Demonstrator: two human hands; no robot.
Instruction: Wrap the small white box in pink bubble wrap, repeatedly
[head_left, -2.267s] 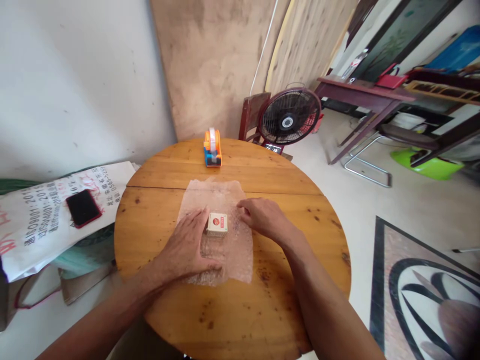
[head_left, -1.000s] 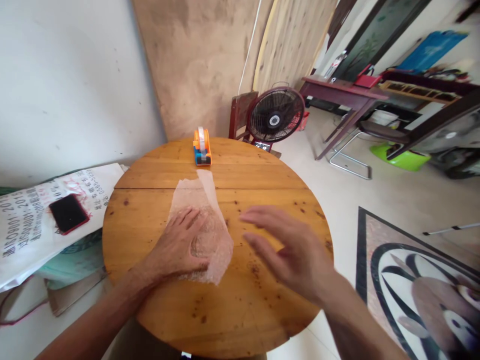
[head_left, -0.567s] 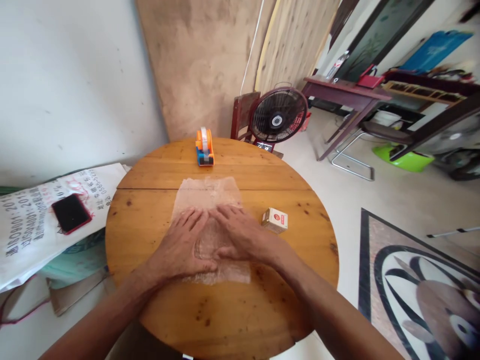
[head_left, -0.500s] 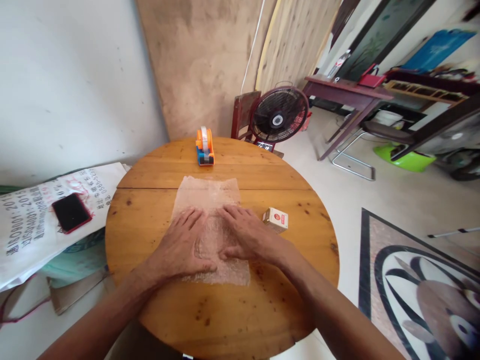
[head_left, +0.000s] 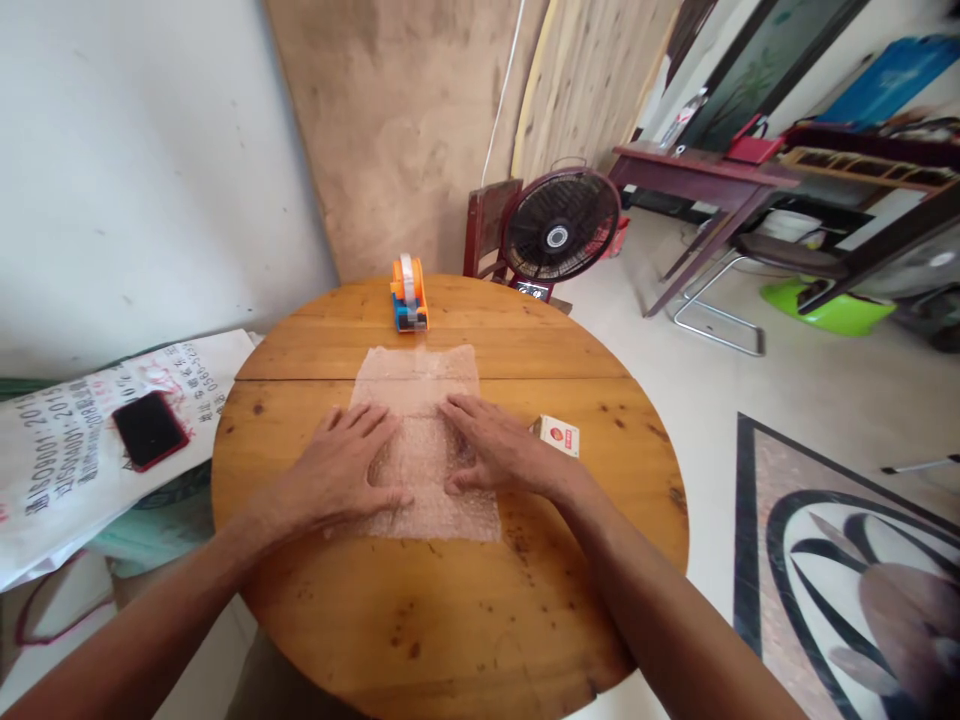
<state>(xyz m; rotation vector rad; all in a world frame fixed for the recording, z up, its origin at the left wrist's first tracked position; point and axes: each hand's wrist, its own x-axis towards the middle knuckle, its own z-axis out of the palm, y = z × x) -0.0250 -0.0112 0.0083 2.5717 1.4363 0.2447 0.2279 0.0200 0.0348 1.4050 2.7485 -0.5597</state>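
A sheet of clear bubble wrap lies spread on the round wooden table. My left hand rests on the sheet's left side, fingers stretched and spread. On its right side lies my right hand, flat and with fingers apart. Neither hand grips anything. Just beyond my right wrist stands a small white box with a red round mark, partly hidden by the hand. A tape dispenser, orange and blue, stands past the far edge of the sheet.
At the left, a phone lies on a white printed sack. Behind the table a floor fan stands by a wooden chair. A dark red desk and a metal-framed chair are farther right.
My left hand has slid a little left and away from the right hand. The sheet's near edge now sits slightly farther up the table. My right hand has barely shifted.
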